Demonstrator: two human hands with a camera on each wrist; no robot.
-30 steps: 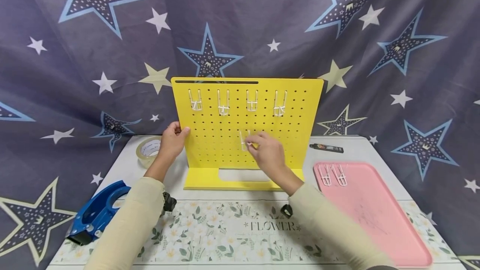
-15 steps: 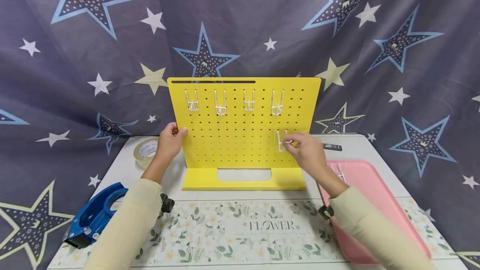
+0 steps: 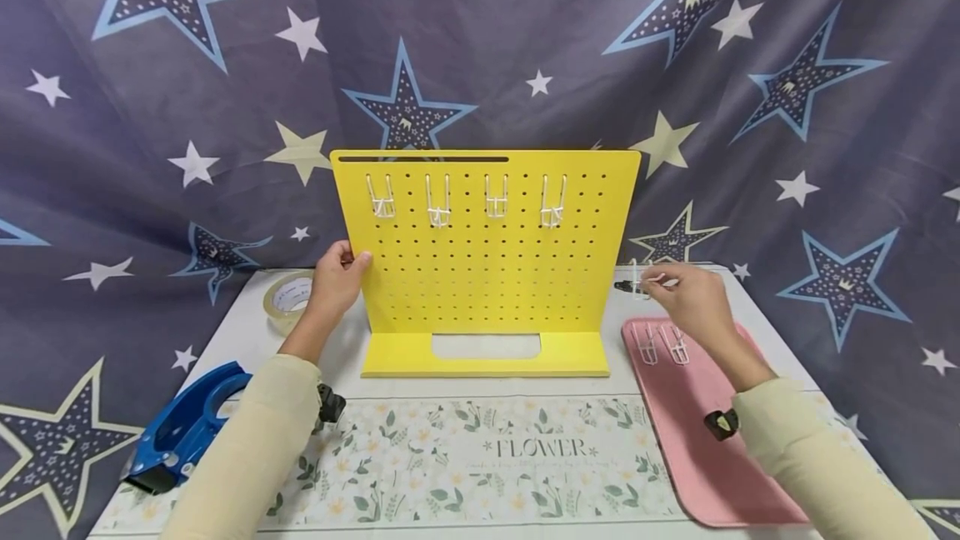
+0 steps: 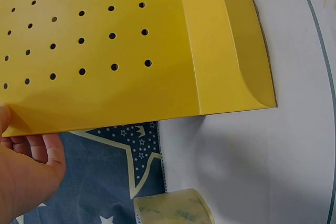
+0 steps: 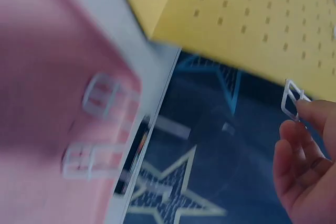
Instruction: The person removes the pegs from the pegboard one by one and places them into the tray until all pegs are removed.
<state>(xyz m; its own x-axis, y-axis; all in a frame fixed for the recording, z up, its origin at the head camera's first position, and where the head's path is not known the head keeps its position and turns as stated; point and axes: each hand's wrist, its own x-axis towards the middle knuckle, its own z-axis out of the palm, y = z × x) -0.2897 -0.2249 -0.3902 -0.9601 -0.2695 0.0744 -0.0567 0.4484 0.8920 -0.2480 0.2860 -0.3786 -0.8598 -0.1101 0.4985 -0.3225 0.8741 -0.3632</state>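
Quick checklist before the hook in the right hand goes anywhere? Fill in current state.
1. Board steadied: ok. The left hand grips the yellow pegboard by its left edge.
2. Hook held: ok. The right hand pinches a white wire hook.
3. Held hook engaged in the board's holes: not ok. It is off to the board's right.
4. Mounted hooks fully seated: cannot tell. Four hooks hang along the upper part; seating is too small to judge.
5. Spares within the tray: ok. Two hooks lie at the far end of the pink tray.
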